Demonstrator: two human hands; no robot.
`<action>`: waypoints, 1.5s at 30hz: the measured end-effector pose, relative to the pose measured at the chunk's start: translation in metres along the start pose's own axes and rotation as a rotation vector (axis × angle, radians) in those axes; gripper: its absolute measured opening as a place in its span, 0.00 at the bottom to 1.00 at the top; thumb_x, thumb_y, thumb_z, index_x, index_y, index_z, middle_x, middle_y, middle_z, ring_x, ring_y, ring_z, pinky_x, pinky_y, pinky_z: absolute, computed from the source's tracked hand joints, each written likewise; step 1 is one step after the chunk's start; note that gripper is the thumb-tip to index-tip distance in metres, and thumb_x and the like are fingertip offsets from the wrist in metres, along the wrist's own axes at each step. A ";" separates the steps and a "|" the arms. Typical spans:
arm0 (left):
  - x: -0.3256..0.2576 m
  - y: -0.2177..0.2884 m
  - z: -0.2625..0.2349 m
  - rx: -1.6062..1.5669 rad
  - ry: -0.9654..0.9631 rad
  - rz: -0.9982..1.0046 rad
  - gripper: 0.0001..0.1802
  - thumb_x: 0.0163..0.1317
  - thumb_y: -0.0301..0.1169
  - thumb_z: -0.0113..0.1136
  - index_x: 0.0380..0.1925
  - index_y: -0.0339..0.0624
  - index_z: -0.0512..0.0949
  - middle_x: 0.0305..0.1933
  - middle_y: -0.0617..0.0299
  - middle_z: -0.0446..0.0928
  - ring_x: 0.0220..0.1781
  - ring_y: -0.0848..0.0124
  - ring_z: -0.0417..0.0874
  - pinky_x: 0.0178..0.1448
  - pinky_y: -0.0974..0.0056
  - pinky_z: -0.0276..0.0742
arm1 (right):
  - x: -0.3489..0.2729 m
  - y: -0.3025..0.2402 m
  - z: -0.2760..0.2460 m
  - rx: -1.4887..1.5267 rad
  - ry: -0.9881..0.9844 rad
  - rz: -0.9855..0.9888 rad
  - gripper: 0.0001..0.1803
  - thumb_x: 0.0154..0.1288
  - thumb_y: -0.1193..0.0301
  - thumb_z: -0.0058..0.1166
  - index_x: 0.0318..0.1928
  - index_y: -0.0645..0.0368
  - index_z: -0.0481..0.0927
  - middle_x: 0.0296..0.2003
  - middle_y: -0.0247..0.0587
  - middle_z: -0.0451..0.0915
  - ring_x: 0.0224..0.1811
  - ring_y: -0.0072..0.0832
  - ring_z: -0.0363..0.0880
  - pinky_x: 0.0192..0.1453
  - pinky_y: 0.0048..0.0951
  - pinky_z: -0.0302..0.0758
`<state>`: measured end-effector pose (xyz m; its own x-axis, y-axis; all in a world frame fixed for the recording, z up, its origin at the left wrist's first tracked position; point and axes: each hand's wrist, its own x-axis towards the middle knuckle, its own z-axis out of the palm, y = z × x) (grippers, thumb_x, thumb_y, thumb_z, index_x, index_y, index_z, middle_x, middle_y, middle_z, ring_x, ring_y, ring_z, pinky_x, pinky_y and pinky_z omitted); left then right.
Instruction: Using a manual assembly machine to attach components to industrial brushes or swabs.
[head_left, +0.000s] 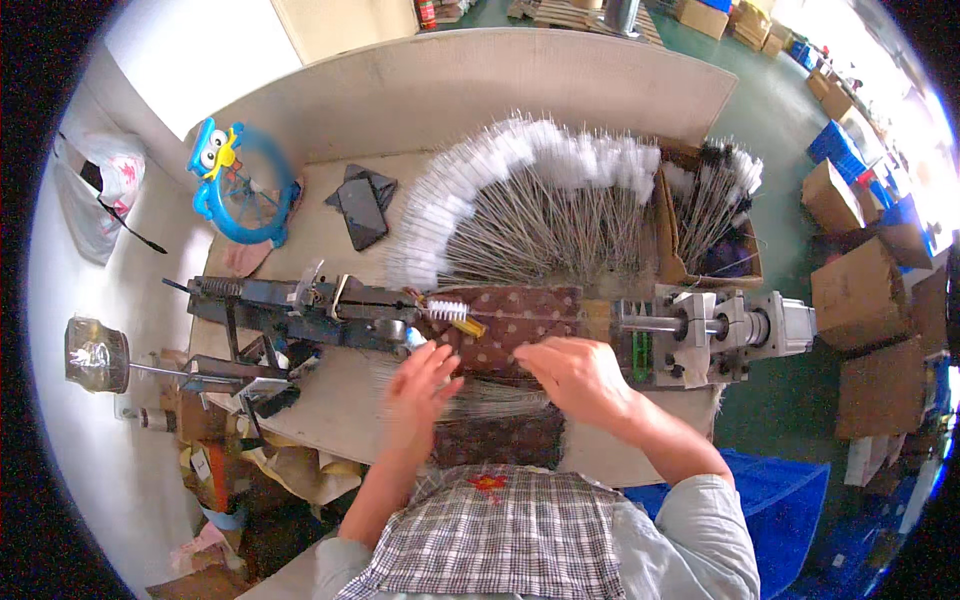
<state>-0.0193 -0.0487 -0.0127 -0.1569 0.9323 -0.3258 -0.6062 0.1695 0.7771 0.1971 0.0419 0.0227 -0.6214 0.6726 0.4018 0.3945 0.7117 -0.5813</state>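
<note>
A small brush with white bristles [446,311] lies across the bench-top machine, and a thin wire stem runs from it to the right. Beside it rests a yellow-handled piece [470,326], over a brown dotted cloth [525,305]. My left hand [418,388] is smeared by motion just below the brush, close to a small white and blue tip [415,338]. Over the cloth's lower part is my right hand [585,378], its fingers bent and pressed together; what they hold, if anything, is hidden. Thin wires [490,400] lie between my hands, near the table's front.
A fan of white-tipped wire brushes [540,200] spreads behind the machine, beside a carton [715,272] of more brushes. A motor end [785,323] sits right, metal clamps [320,298] left. A phone [361,213] and blue fan [240,190] stand back left; a blue crate [770,510] is lower right.
</note>
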 end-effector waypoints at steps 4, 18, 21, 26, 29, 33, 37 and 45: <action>-0.018 0.010 -0.120 -0.069 0.521 0.162 0.11 0.61 0.35 0.54 0.40 0.43 0.72 0.41 0.61 0.76 0.41 0.70 0.77 0.46 0.64 0.75 | -0.040 0.010 0.012 -0.133 -0.184 0.156 0.11 0.52 0.76 0.49 0.38 0.55 0.76 0.27 0.42 0.78 0.31 0.40 0.80 0.31 0.38 0.76; -0.070 0.068 -0.253 -0.140 1.200 0.481 0.24 0.57 0.51 0.57 0.40 0.41 0.73 0.35 0.63 0.76 0.33 0.74 0.76 0.36 0.70 0.73 | -0.047 0.011 0.008 -0.322 -0.351 0.287 0.09 0.58 0.69 0.51 0.40 0.50 0.76 0.32 0.37 0.74 0.35 0.38 0.77 0.32 0.38 0.75; -0.058 0.019 -0.258 -0.183 0.897 0.446 0.18 0.62 0.44 0.51 0.39 0.40 0.73 0.39 0.59 0.76 0.39 0.69 0.77 0.42 0.67 0.76 | -0.050 0.010 0.003 -0.265 -0.394 0.349 0.10 0.58 0.69 0.51 0.41 0.49 0.77 0.34 0.36 0.73 0.35 0.39 0.77 0.33 0.39 0.75; -0.015 -0.031 -0.092 -0.119 0.366 0.074 0.13 0.62 0.36 0.50 0.43 0.40 0.71 0.43 0.57 0.74 0.45 0.66 0.76 0.51 0.62 0.75 | -0.052 0.019 0.010 -0.244 -0.422 0.346 0.11 0.58 0.70 0.50 0.43 0.49 0.77 0.36 0.37 0.74 0.36 0.39 0.77 0.36 0.40 0.75; 0.008 -0.028 -0.010 0.199 0.212 0.040 0.12 0.60 0.34 0.53 0.41 0.42 0.70 0.41 0.59 0.73 0.42 0.67 0.76 0.46 0.62 0.75 | -0.052 0.018 0.015 -0.203 -0.416 0.359 0.12 0.58 0.73 0.49 0.43 0.51 0.77 0.38 0.37 0.75 0.37 0.40 0.77 0.37 0.41 0.75; 0.020 -0.024 0.037 -0.131 0.360 -0.302 0.08 0.56 0.32 0.56 0.32 0.45 0.67 0.27 0.65 0.67 0.22 0.72 0.70 0.26 0.68 0.70 | -0.059 0.019 0.021 -0.155 -0.350 0.320 0.13 0.57 0.75 0.48 0.43 0.53 0.77 0.39 0.40 0.76 0.37 0.42 0.77 0.38 0.41 0.74; -0.013 0.050 0.067 -0.749 -0.213 -0.284 0.16 0.64 0.43 0.49 0.29 0.41 0.72 0.18 0.67 0.67 0.16 0.78 0.65 0.21 0.71 0.61 | -0.060 0.011 0.020 -0.147 -0.414 0.367 0.14 0.55 0.77 0.47 0.44 0.57 0.74 0.37 0.45 0.75 0.37 0.45 0.77 0.39 0.43 0.74; -0.055 0.051 0.026 -0.209 -0.190 -0.392 0.21 0.67 0.45 0.41 0.37 0.37 0.74 0.28 0.55 0.76 0.25 0.69 0.74 0.32 0.63 0.72 | -0.040 -0.008 -0.047 -0.320 -0.332 0.196 0.11 0.49 0.80 0.47 0.37 0.60 0.71 0.30 0.46 0.71 0.35 0.44 0.75 0.37 0.41 0.74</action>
<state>-0.0212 -0.0834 0.0590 0.2487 0.8560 -0.4532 -0.7379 0.4705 0.4839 0.2510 0.0189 0.0447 -0.6761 0.7362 0.0295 0.6810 0.6397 -0.3564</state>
